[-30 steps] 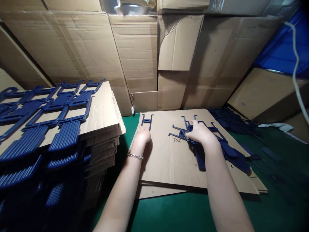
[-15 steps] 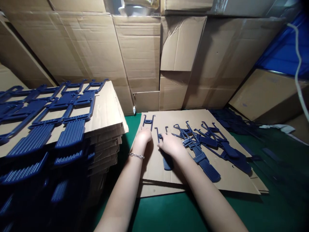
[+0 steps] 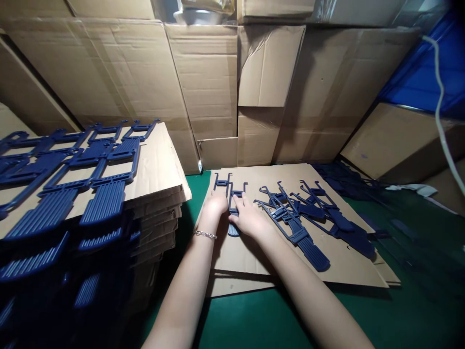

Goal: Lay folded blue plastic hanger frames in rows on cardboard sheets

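Two dark blue plastic hooked frames lie side by side near the far left corner of a cardboard sheet (image 3: 261,254). My left hand (image 3: 215,207) is curled over the lower part of the left frame (image 3: 222,183), its fingers mostly hidden. My right hand (image 3: 250,217) grips the right frame (image 3: 238,193) from its right side, fingers on the upper part and thumb lower down. The ribbed foot of that frame (image 3: 234,230) shows below the thumb. More such frames (image 3: 314,254) lie crossed in a loose pile to the right of my right hand.
At left, a tall stack of cardboard layers (image 3: 163,182) carries rows of similar blue frames (image 3: 103,201). Cardboard boxes (image 3: 203,82) stand along the back. Further dark blue parts (image 3: 336,186) lie on the green table (image 3: 250,320) at right. A white cable (image 3: 439,97) hangs there.
My right hand has moved the right frame leftward and slightly away from me, up beside the left frame. My left hand has stayed nearly in place. The view has shifted slightly.
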`<state>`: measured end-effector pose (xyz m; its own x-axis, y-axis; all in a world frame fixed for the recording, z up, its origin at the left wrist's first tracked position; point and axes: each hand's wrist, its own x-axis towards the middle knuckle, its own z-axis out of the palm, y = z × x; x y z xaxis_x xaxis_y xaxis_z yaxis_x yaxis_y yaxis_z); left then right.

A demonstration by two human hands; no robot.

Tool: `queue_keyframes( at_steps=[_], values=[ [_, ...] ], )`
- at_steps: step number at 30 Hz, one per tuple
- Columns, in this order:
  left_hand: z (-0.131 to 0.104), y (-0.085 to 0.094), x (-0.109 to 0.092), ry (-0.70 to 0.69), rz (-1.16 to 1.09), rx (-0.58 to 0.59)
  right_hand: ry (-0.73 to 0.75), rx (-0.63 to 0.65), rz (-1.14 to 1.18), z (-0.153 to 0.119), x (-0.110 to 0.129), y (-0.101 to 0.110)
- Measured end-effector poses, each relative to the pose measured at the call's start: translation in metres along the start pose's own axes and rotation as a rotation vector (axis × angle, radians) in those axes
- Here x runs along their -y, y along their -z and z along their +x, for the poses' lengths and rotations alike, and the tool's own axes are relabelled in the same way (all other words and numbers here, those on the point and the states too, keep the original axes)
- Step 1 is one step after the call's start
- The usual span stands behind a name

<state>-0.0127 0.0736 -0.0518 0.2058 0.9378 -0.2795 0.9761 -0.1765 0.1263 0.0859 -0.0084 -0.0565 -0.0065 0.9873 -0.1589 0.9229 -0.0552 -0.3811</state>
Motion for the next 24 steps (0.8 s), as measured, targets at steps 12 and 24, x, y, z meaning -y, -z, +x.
queue_keyframes(
  at_steps=[12,24],
  values=[
    [0.000,0.000,-0.005,0.001,0.021,-0.019,0.078,0.097,-0.071,-0.011,0.015,-0.004],
    [-0.006,0.005,-0.009,0.022,0.048,-0.018,0.146,0.051,-0.026,0.008,-0.006,-0.006]
  ],
)
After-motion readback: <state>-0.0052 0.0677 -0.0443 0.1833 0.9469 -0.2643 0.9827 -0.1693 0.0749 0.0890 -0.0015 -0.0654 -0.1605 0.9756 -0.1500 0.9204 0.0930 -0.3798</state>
